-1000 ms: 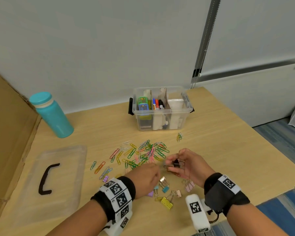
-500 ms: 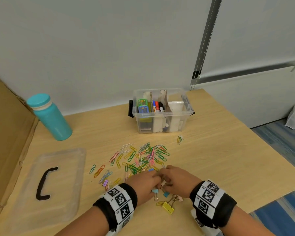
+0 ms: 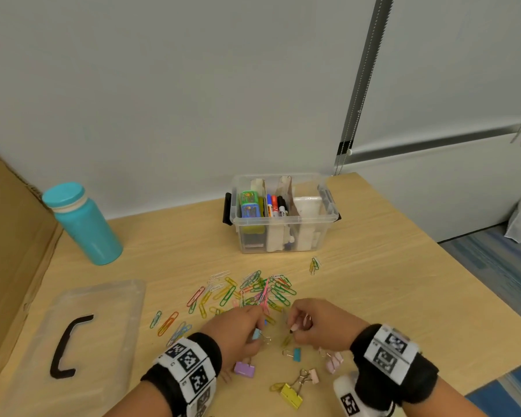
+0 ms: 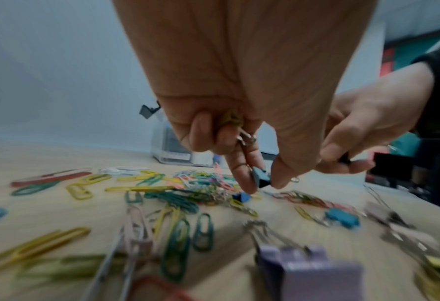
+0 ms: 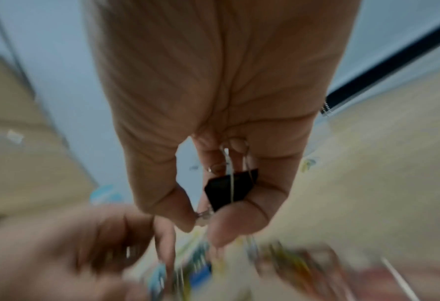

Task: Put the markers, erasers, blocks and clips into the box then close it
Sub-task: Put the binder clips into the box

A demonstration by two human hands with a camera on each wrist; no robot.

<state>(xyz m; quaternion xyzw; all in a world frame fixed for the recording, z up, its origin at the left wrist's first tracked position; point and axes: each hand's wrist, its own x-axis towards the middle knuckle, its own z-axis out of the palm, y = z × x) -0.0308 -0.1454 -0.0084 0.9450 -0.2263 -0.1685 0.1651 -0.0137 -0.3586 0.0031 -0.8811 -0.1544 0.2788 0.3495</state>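
Observation:
A clear box (image 3: 283,219) at the table's back holds markers (image 3: 275,204) and erasers. Coloured paper clips (image 3: 253,291) lie scattered in front of it, with several binder clips (image 3: 292,394) nearer me. My left hand (image 3: 238,329) pinches a small blue binder clip (image 4: 261,177) between thumb and finger just above the pile, with more clips tucked in its curled fingers. My right hand (image 3: 313,325) is beside it, fingers curled round a black binder clip (image 5: 230,188) while thumb and finger pinch a wire loop.
The box's clear lid (image 3: 82,335) with a black handle lies at the left. A teal bottle (image 3: 83,225) stands at the back left beside a cardboard sheet (image 3: 9,236). The table's right edge drops to the floor (image 3: 494,266).
Both hands dropped from above the table to the binder clips near the front edge. The left hand has picked up a blue binder clip; the right keeps the black one.

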